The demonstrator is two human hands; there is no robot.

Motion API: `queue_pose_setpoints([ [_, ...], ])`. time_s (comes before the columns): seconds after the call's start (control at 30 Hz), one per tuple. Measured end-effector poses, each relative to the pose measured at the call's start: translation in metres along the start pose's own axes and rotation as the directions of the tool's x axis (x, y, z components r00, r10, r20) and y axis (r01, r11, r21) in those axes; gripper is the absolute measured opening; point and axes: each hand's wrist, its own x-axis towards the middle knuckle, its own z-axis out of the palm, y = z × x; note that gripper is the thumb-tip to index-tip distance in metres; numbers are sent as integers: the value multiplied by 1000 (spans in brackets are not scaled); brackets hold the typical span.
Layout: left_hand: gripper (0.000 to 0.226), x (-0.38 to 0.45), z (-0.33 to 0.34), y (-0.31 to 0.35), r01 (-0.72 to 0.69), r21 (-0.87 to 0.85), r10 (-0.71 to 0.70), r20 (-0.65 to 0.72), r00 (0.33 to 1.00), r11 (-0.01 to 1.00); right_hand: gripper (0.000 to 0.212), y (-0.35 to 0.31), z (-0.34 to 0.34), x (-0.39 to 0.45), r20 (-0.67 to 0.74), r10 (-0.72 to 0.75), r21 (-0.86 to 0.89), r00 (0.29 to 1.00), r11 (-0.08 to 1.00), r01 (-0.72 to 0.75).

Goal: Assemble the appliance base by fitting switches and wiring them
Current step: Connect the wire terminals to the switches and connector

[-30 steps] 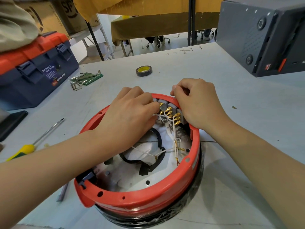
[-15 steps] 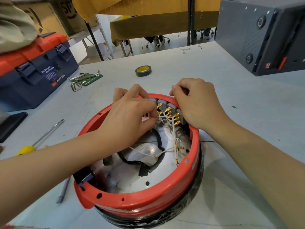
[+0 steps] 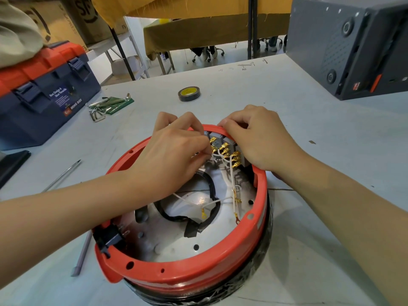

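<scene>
The round appliance base [image 3: 187, 270] has a red rim and a shiny metal floor, and lies open side up in front of me. Grey switches [image 3: 220, 141] with brass terminals sit side by side at its far inner wall. White wires [image 3: 231, 173] with brass connectors run from them down to the floor. My left hand [image 3: 174, 155] reaches inside, its fingertips pinched on a wire connector at the leftmost terminals. My right hand [image 3: 258, 138] rests over the far rim, fingers curled against the switches from outside. A black cable [image 3: 212, 193] loops across the floor.
A blue and red toolbox [image 3: 44, 93] stands at the left, with hex keys [image 3: 106, 107] beside it. A roll of tape [image 3: 188, 93] lies beyond the base. A dark grey machine [image 3: 348, 45] fills the far right. A screwdriver shaft [image 3: 61, 175] and a grey pen [image 3: 82, 255] lie left of the base.
My left hand has lifted and turned a little, its fingers now pinched at the leftmost terminals. My right hand has stayed on the far rim.
</scene>
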Motion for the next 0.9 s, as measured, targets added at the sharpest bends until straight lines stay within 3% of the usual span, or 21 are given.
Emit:
queue_pose_setpoints([
  [0.27, 10, 0, 3, 2, -44, 77, 46, -32, 998, 996, 27, 2, 1, 0, 66, 23, 128, 998, 991, -31],
  [0.7, 4, 0, 8, 4, 48, 6, -47, -37, 998, 999, 27, 4, 1, 1, 70, 30, 165, 997, 985, -41],
  [0.9, 5, 3, 7, 1, 10, 9, -10, -38, 999, 1000, 28, 4, 1, 1, 80, 25, 148, 996, 988, -37],
])
